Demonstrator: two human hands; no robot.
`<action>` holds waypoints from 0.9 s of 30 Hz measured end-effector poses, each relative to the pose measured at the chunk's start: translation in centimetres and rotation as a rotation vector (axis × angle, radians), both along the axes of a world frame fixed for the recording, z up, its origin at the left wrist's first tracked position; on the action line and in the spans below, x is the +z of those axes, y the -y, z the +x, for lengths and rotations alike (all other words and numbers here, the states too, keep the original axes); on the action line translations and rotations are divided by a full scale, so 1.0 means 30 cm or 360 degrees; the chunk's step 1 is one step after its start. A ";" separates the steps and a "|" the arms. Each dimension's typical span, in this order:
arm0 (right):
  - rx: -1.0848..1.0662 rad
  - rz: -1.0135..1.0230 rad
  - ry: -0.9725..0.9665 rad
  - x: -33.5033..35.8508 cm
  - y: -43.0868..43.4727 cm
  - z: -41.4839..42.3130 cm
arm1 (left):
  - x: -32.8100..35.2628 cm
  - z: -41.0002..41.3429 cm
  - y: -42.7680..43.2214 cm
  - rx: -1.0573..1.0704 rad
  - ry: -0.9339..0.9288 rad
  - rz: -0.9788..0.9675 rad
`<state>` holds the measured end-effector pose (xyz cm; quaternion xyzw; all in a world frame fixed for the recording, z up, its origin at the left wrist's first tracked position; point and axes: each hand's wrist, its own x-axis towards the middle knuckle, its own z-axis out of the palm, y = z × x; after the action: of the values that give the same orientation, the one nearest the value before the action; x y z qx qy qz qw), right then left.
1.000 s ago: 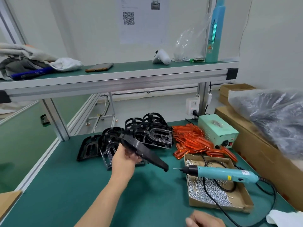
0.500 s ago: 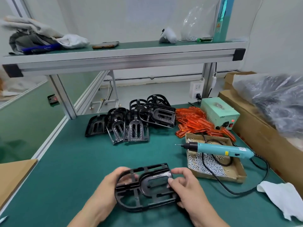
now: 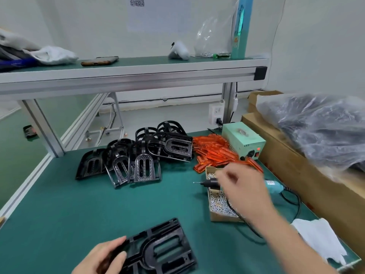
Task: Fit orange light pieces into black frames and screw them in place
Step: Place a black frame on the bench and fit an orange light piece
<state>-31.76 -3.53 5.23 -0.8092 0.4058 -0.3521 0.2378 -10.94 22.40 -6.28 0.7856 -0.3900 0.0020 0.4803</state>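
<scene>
A black frame (image 3: pixel 164 252) lies flat at the near edge of the green bench mat (image 3: pixel 69 214), its left end gripped by the left hand (image 3: pixel 102 258), thumb on top. The right hand (image 3: pixel 243 186) hovers over the electric screwdriver (image 3: pixel 273 186) and the screw box (image 3: pixel 219 206), near the orange light pieces (image 3: pixel 215 153). It is too blurred to tell its grip.
</scene>
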 end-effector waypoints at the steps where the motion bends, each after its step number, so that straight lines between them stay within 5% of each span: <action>1: -0.0163 -0.0053 0.0002 0.036 0.096 -0.015 | -0.002 0.004 -0.002 -0.0003 0.0008 -0.0010; 6: -0.0514 0.0245 -0.0959 0.024 0.520 -0.058 | 0.037 0.001 -0.005 -0.0036 0.0052 0.0080; 13: -0.0453 0.0405 -0.1195 -0.116 0.660 -0.051 | 0.061 -0.008 -0.020 -0.0071 -0.0211 0.0109; 18: -0.0520 0.0097 -0.1016 -0.093 0.638 -0.065 | 0.054 -0.004 -0.020 -0.0067 -0.0243 0.0031; 22: -0.0332 -0.0124 -0.0567 0.030 0.491 -0.015 | 0.043 -0.001 -0.012 -0.0095 -0.0247 0.0011; 27: 0.0462 0.0575 0.0073 0.119 0.164 0.054 | 0.051 -0.012 -0.018 -0.0105 -0.0295 0.0023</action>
<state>-30.13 -8.45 8.81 -0.7951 0.3361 -0.2543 0.4360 -11.30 22.94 -4.74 0.7727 -0.3696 -0.0894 0.5083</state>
